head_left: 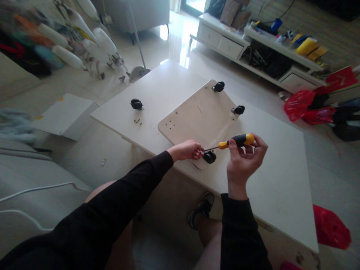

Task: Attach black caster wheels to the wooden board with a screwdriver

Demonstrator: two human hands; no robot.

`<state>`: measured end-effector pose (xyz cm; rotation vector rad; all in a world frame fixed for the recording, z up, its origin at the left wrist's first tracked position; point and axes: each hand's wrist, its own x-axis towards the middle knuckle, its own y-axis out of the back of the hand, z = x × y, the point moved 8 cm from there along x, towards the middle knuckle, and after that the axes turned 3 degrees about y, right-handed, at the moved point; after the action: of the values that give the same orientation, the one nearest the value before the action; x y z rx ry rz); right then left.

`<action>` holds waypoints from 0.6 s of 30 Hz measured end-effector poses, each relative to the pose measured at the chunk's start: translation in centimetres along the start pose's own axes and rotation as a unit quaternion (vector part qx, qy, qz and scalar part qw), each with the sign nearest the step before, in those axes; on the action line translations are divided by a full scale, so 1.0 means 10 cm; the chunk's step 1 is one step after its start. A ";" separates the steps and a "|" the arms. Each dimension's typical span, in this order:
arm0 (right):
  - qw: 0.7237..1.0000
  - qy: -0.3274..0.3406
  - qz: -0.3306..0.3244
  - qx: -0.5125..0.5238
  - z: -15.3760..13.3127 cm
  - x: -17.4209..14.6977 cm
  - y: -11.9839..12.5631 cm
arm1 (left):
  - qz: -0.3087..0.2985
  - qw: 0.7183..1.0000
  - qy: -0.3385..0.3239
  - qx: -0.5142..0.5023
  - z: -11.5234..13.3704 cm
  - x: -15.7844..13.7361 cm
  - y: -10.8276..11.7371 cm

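Observation:
My right hand (247,159) grips a yellow-and-black screwdriver (238,141) by its handle, the shaft pointing left. At the shaft's tip, the fingers of my left hand (188,150) are pinched together; whatever they hold is hidden. Just beneath the tip is a black caster wheel (209,157) at the near corner of a white board (197,112). Two more casters, a far one (219,86) and a right one (239,110), sit at other corners. The left corner shows only small holes. A loose caster (136,104) and several screws (137,122) lie left of the board.
The board rests on a white table (281,168), whose near edge runs above my legs. A white box (67,116) stands on the floor at left. Behind are a low white cabinet (219,41) and a grey sofa (137,17). Red bags (302,107) lie at right.

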<state>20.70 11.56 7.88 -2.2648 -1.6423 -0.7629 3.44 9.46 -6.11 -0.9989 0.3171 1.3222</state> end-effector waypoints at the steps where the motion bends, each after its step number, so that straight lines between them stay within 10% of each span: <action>1: 1.000 0.002 0.001 0.007 0.00 0.00 0.00 | 0.001 1.000 0.000 0.000 0.00 0.00 0.00; 18: 0.999 -0.009 -0.023 0.048 0.03 -0.01 -0.04 | 0.002 1.000 0.001 0.001 0.00 0.01 0.00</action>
<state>20.36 11.76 7.55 -2.1819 -1.7053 -0.6615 3.46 9.51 -6.23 -0.9986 0.3221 1.3237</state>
